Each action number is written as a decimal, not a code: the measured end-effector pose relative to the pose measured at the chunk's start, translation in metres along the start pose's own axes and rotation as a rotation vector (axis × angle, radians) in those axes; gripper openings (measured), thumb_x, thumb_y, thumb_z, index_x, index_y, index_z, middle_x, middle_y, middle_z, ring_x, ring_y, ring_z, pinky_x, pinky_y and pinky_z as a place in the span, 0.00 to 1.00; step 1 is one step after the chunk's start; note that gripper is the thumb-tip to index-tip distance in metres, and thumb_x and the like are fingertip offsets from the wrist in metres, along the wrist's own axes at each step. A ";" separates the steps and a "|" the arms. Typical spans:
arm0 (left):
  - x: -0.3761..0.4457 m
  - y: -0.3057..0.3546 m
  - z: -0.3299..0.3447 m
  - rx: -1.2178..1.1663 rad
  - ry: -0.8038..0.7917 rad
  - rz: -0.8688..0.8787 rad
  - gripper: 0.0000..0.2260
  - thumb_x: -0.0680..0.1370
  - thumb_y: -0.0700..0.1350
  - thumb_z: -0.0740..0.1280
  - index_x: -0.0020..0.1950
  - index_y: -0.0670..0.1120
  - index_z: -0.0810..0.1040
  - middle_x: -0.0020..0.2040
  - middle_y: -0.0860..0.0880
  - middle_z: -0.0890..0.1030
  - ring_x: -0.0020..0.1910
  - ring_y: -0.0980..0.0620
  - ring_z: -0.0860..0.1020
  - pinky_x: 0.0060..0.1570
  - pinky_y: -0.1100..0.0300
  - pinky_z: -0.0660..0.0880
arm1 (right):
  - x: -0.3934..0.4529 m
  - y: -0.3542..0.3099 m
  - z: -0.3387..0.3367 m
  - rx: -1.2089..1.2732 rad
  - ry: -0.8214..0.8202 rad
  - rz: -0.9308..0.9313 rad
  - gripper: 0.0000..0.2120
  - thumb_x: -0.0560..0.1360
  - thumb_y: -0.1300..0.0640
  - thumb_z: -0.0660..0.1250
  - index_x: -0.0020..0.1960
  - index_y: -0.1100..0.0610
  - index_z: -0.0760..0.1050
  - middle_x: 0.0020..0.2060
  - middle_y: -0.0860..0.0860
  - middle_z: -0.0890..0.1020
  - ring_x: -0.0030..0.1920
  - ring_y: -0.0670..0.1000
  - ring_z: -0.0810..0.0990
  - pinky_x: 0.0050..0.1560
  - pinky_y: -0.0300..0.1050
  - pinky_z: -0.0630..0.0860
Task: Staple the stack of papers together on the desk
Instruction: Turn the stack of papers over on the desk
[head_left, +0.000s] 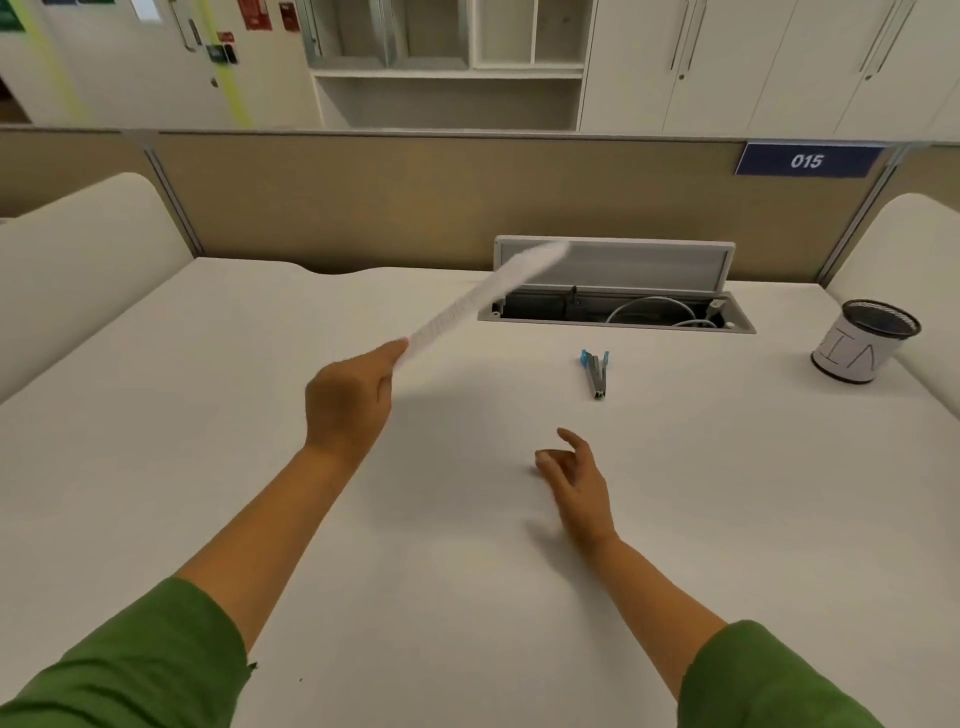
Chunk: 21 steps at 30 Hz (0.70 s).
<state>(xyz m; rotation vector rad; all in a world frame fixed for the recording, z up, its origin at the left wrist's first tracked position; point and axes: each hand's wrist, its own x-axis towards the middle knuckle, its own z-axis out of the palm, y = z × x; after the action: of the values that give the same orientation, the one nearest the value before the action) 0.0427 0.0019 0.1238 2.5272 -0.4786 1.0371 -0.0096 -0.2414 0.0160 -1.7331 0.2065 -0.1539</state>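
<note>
left hand pinches paper stack by one end, raised off bench. right hand loose, fingers empty, near stapler. recommended: square corner, seat fully in stapler mouth, press firmly.

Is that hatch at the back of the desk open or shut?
Open. The hatch's lid is tilted up toward the partition, and cables show in the recess under it.

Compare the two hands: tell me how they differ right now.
The left hand is raised above the desk, while the right hand sits low, near the surface. The left hand pinches the blurred stack of papers at one end; the right hand holds nothing. The right hand's fingers are loosely curled, closer to the stapler than the left. Both arms wear green sleeves.
</note>
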 end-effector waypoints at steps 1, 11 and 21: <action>-0.010 -0.001 -0.001 0.013 0.006 0.058 0.12 0.74 0.39 0.65 0.55 0.39 0.81 0.45 0.41 0.85 0.32 0.42 0.82 0.32 0.57 0.78 | 0.000 -0.002 -0.003 0.199 -0.027 0.067 0.20 0.77 0.47 0.61 0.67 0.49 0.63 0.52 0.51 0.81 0.53 0.49 0.81 0.56 0.43 0.72; -0.132 -0.016 0.016 0.082 -0.383 0.157 0.23 0.59 0.28 0.77 0.52 0.40 0.83 0.50 0.41 0.84 0.49 0.38 0.82 0.49 0.40 0.76 | -0.021 0.002 -0.029 0.501 -0.020 0.316 0.28 0.78 0.44 0.55 0.73 0.55 0.54 0.55 0.53 0.80 0.51 0.53 0.81 0.50 0.45 0.77; -0.132 -0.007 0.018 0.023 -0.848 -0.031 0.40 0.66 0.75 0.35 0.74 0.58 0.43 0.73 0.58 0.40 0.75 0.54 0.39 0.72 0.44 0.35 | -0.032 0.015 -0.017 -0.140 0.029 0.081 0.27 0.72 0.62 0.66 0.69 0.51 0.64 0.52 0.48 0.77 0.47 0.46 0.79 0.42 0.31 0.75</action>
<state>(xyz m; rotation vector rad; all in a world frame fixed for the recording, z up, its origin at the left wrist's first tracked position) -0.0320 0.0220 0.0150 2.8866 -0.6305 -0.1018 -0.0450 -0.2532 0.0048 -1.8593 0.3148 -0.1079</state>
